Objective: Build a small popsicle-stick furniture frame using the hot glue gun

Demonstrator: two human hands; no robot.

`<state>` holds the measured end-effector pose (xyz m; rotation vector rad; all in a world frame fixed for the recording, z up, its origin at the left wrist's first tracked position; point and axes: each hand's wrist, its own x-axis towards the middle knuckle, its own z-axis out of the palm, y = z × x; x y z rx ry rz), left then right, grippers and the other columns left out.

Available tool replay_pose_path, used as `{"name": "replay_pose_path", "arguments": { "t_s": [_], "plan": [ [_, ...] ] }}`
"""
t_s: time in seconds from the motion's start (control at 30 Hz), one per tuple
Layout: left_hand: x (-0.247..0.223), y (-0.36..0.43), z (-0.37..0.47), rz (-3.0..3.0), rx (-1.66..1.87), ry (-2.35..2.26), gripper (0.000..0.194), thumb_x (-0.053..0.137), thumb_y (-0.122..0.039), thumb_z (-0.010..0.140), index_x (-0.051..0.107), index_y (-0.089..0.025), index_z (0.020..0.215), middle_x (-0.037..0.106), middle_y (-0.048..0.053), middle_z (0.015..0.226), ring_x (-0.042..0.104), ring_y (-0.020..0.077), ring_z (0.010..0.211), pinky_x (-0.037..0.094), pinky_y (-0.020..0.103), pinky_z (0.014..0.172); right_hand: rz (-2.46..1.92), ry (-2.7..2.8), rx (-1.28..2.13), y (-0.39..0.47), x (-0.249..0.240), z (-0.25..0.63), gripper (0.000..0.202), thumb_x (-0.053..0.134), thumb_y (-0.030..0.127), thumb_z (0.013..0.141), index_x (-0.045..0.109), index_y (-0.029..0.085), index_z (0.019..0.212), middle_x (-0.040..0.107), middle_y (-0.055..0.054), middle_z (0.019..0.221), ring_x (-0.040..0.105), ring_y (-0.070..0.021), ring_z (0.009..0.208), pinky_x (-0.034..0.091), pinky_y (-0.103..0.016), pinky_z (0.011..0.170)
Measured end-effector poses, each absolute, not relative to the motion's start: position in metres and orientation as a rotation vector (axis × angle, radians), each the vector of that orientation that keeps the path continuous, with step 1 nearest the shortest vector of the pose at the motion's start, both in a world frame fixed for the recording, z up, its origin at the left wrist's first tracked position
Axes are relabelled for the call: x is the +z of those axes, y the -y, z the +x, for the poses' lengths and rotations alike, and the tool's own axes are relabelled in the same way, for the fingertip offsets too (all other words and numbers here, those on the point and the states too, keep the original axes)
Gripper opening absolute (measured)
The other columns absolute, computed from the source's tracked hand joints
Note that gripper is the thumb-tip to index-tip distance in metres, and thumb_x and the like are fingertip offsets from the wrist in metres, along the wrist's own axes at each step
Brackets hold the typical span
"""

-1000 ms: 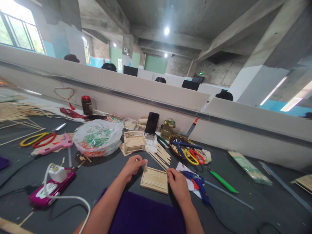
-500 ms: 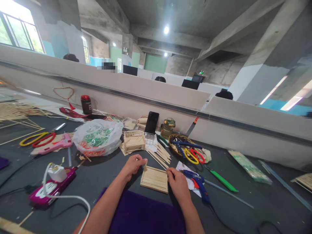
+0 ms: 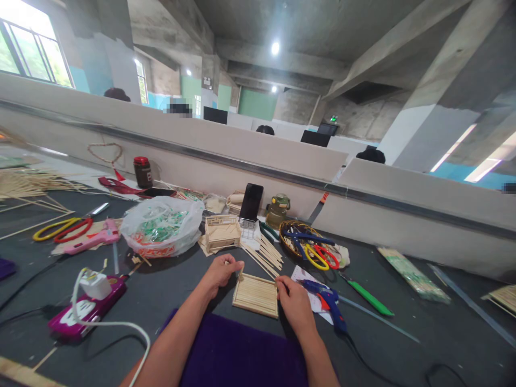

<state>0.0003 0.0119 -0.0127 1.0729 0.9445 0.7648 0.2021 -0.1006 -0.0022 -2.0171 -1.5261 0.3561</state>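
Through the head camera I am viewing a pale, straw-coloured stick panel (image 3: 256, 296), which is lying on the dark bench (image 3: 169, 293) between the two hands. Slender sticks are running lengthwise, side by side, across its near-rectangular face; further sticks are edging the borders, and a short upright is rising at its far left corner. The left hand (image 3: 220, 275) is curling beside that corner, thumb reaching toward the upright; I am unable to tell whether its grip is pinching anything. The right hand (image 3: 296, 301) is bending its fingers at the far right corner, and whether that grip is clasping the edge I cannot tell either. Loose sticks (image 3: 266, 257) are lying just beyond the panel, and a blue glue gun (image 3: 328, 302) is resting beside the right hand.
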Motion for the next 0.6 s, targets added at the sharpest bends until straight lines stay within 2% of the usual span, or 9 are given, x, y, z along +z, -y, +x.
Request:
{"name": "replay_pose_path", "arguments": {
  "t_s": [0.6],
  "plan": [
    [-0.0144, -0.0127, 0.0001, 1.089, 0.767, -0.946, 0.044, 0.074, -0.048, 0.061, 0.039, -0.022, 0.065, 0.025, -0.015, 0.034, 0.011, 0.0025, 0.033, 0.004, 0.018, 0.034, -2.012, 1.544, 0.351, 0.1007, -0.0023, 0.2016, 0.032, 0.036, 0.030, 0.086, 0.067, 0.024, 0.089, 0.071, -0.002, 0.081, 0.063, -0.0182, 0.072, 0.040, -0.024, 0.062]
  ]
}}
